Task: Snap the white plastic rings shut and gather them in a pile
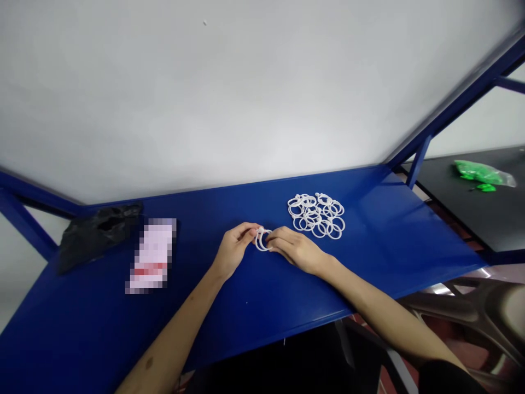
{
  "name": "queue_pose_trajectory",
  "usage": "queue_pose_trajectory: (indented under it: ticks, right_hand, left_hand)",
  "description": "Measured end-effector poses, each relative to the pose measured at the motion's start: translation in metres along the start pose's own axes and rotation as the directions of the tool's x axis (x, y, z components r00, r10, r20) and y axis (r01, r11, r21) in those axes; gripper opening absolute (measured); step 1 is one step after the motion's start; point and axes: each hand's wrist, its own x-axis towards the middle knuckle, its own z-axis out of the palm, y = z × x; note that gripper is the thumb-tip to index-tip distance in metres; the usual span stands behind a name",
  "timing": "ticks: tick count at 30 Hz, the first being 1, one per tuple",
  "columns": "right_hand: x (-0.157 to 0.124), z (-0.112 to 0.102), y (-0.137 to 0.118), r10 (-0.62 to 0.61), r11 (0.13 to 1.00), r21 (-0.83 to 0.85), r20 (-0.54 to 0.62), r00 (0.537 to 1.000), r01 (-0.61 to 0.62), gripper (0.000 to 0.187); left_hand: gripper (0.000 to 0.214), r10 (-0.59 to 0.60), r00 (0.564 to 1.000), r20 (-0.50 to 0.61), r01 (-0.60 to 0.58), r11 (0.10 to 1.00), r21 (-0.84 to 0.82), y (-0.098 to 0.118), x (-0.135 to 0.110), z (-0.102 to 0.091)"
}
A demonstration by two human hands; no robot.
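Near the middle of the blue table point(229, 306), both hands meet at a pair of thin white rings point(263, 249). My left hand point(234, 246) pinches them at their upper left, where a small knob shows. The fingers of my right hand point(296, 247) are curled and closed on the right side of the same rings. A loose pile of similar white rings point(314, 216), some with small knobs, lies just beyond my right hand. How the held rings join is too small to make out.
A black plastic bag point(96, 230) and a blurred-out pinkish-white rectangular item point(153, 251) lie at the left. Behind the table rises a pale wall point(246, 98). Blue frame bars point(418, 164) stand at the right, beyond them a bag of green pieces point(479, 172) on a dark table.
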Motion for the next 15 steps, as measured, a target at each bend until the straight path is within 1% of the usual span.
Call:
queue_pose_trajectory:
  ticks: [2, 3, 8, 15]
  right_hand:
    - [0.0004, 0.0009, -0.0029, -0.018, 0.999, 0.031, -0.035, 0.999, 0.019, 0.019]
    - [0.0005, 0.0018, -0.0040, -0.023, 0.999, 0.037, -0.048, 0.999, 0.024, 0.019]
    - [0.0024, 0.0075, -0.0081, -0.050, 0.998, 0.028, -0.072, 0.996, 0.052, 0.021]
    - [0.0029, 0.0014, -0.0054, 0.000, 1.000, 0.019, -0.080, 0.997, 0.002, 0.023]
  left_hand:
    - [0.033, -0.020, 1.000, 0.000, 0.020, 0.998, -0.067, -0.0008, 0.0003, -0.0019]
    - [0.032, -0.019, 1.000, 0.001, 0.019, 0.997, -0.074, -0.0004, -0.0002, -0.0020]
    - [0.032, 0.016, 0.999, -0.039, -0.015, 1.000, 0.022, 0.0063, -0.0046, 0.0022]
    - [0.032, -0.033, 0.997, -0.073, 0.034, 0.999, 0.011, 0.0080, -0.0033, 0.0028]
